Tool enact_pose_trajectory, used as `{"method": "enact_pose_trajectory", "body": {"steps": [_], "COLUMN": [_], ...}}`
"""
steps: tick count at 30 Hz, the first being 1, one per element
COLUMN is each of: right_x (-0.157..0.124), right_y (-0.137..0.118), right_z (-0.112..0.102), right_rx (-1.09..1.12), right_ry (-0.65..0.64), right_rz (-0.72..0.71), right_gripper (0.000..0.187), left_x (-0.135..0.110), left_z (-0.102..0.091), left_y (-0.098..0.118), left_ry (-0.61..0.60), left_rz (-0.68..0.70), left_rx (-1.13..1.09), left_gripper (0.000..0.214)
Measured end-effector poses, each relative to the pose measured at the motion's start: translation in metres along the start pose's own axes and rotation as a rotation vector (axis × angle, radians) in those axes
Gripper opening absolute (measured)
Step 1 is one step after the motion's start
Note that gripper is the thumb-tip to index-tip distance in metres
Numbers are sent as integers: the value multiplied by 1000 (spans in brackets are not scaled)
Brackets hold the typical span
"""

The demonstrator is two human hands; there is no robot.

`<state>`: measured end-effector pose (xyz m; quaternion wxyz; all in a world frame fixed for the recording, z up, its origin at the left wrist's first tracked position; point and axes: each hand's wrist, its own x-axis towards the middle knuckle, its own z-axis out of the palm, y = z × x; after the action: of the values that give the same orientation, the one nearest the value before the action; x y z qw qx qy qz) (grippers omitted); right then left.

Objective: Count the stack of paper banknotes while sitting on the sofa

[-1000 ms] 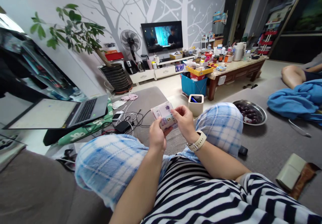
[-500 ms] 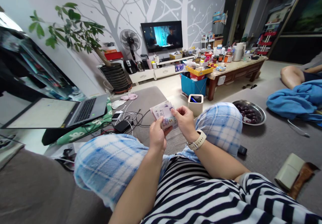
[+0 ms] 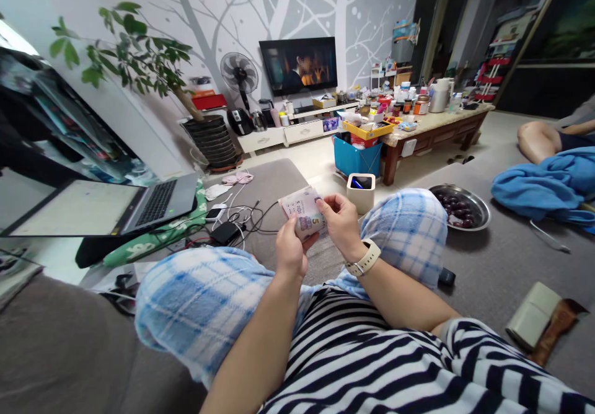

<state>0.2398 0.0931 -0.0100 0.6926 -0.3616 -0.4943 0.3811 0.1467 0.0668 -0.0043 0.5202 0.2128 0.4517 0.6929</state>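
Just now, the upper layers of the banknotes (image 3: 301,208) had slightly shifted between the left hand (image 3: 290,250) and the right hand (image 3: 341,220), both pinching them at twelve o'clock before the body, so the handling seemed unfinished.

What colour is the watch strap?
Pale cream; the watch strap shows best in the head view.

Shirt (image 3: 367,364): dark/white stripes, folds bending them; right sleeve (image 3: 458,330) short. Pants (image 3: 195,308): fuzzy-looking, loose, white and light blue plaid. Watch strap (image 3: 370,259), right wrist: cream, row of small holes, small buckle. Left hand (image 3: 290,250) and right hand (image 3: 343,223) bare, forearms too.
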Motion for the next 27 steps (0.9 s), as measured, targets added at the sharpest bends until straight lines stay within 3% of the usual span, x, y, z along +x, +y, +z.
{"method": "enact_pose_trajectory", "body": {"steps": [14, 27], "right_x": [-7, -15], "right_y": [-6, -13], "right_z": [1, -1], "right_rx": [-27, -227], "right_ry": [1, -6], "right_rz": [-80, -237], "right_gripper": [21, 21], "left_x": [-2, 1], "left_z": [1, -2], "left_y": [2, 0], "left_ry": [26, 2], "left_rz": [24, 27], "left_rx": [-78, -78], "left_gripper": [14, 17]}}
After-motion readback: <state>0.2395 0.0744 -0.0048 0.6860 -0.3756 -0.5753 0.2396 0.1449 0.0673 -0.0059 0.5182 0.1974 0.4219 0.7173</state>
